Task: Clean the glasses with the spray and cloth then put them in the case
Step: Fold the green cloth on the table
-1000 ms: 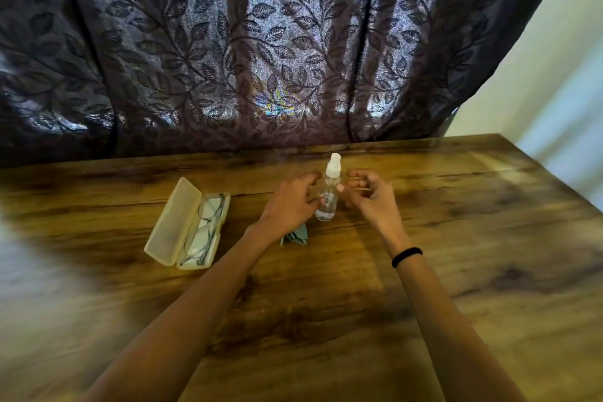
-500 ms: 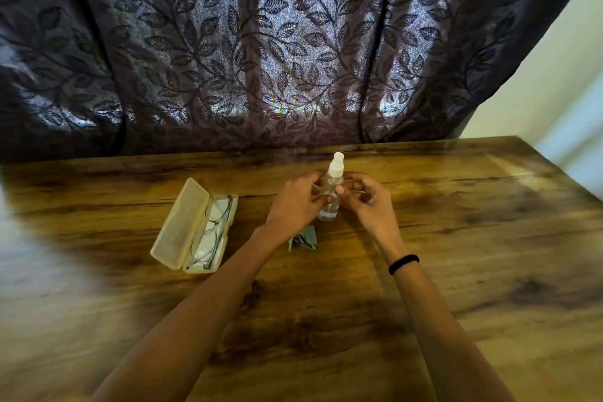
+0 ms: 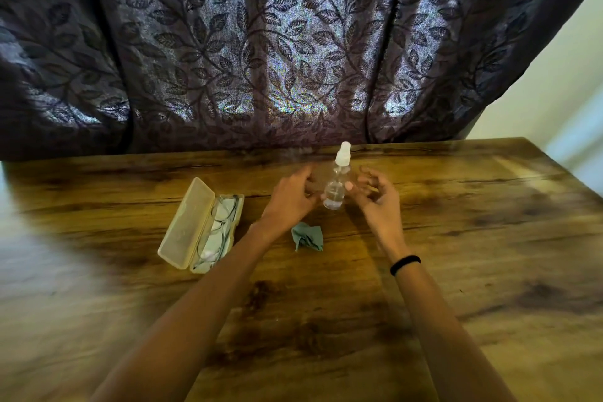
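**Hands at the spray, glasses not yet out of the case**

Over at the left of the desk (image 3: 489, 238) sits the case (image 3: 182, 228), lid thrown open, and the glasses (image 3: 219, 225) are lying folded in its tray, so nothing has been lifted out for cleaning.

Moving toward centre, the left hand (image 3: 288, 201) reaches in with its fingers stretched up beside the spray bottle (image 3: 337, 184). Motion blur hides whether it actually grips the bottle.

Just below that hand the green cloth (image 3: 307, 237) lies crumpled on the wood, nobody touching it.

The bottle stands upright at mid-frame, white nozzle on top, clear liquid low inside.

On its right side comes the right hand (image 3: 375, 197), fingers loosely curled and thumb tip right at the bottle. I cannot tell if that is a pinch or only a touch.

By my reading, this is the very opening. Spraying, wiping and casing the glasses all lie ahead.
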`<state>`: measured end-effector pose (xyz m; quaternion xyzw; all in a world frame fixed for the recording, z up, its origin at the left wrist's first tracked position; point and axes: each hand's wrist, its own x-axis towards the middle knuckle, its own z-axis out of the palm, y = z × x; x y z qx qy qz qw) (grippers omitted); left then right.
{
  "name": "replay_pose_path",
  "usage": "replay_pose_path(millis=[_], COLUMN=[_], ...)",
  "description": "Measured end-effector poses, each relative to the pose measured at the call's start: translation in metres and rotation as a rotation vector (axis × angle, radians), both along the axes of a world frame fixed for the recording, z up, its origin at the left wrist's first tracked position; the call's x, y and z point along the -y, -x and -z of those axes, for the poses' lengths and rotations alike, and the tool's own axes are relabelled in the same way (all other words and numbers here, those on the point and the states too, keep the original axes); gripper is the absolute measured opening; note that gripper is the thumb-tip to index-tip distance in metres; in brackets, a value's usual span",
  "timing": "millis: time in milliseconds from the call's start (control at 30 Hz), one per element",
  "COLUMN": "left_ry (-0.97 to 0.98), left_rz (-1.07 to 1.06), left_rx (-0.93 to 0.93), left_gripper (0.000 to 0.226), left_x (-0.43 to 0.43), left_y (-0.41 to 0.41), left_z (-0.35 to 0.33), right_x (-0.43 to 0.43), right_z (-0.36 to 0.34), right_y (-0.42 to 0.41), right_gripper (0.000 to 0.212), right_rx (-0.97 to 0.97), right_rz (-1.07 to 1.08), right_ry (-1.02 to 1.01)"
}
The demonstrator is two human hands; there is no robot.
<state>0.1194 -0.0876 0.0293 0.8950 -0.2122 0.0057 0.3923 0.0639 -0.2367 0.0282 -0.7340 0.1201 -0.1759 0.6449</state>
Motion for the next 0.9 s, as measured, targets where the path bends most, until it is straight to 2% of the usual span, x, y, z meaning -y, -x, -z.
replay_pose_path(millis=[67,133,233,300,367,433,533,633,733,833,900], left_ry=[-0.038,-0.076,-0.085,-0.169,-0.315,-0.403,-0.306,-0.16,0.051,0.231,0.22], left_rz=[-0.015,-0.012,0.025,0.082,0.141,0.144,0.108,0.054,-0.025,-0.075,-0.12], left_rx=[-0.052,-0.051,0.024,0.032,0.022,0.035,0.019,-0.114,-0.301,-0.527,-0.546], left_gripper=[0.056,0.048,0.03,0.024,0.035,0.045,0.026,0.012,0.01,0.006,0.004], left_x=[-0.014,-0.029,-0.047,-0.052,-0.052,-0.05,-0.05,-0.052,-0.056,-0.059,-0.058], left_y=[0.009,0.021,0.038,0.046,0.051,0.055,0.054,0.052,0.052,0.054,0.054], left_z=[0.006,0.011,0.013,0.012,0.014,0.018,0.019,0.015,0.01,0.008,0.008], right_x=[-0.003,-0.009,-0.02,-0.026,-0.03,-0.032,-0.031,-0.025,-0.022,-0.023,-0.025], right_z=[0.008,0.016,0.025,0.027,0.028,0.027,0.024,0.022,0.022,0.022,0.022], right_y=[0.012,0.024,0.033,0.033,0.031,0.029,0.028,0.028,0.03,0.029,0.028], right_gripper=[0.028,0.02,0.026,0.037,0.039,0.032,0.02,0.013,0.011,0.009,0.007], right_rx=[-0.045,-0.113,-0.18,-0.187,-0.175,-0.162,-0.134,-0.153,-0.222,-0.284,-0.303], right_rz=[0.007,-0.127,-0.363,-0.373,-0.323,-0.294,-0.285,-0.258,-0.276,-0.282,-0.27], right_ry=[0.018,0.052,0.251,0.395,0.467,0.472,0.388,0.179,-0.065,0.034,0.105])
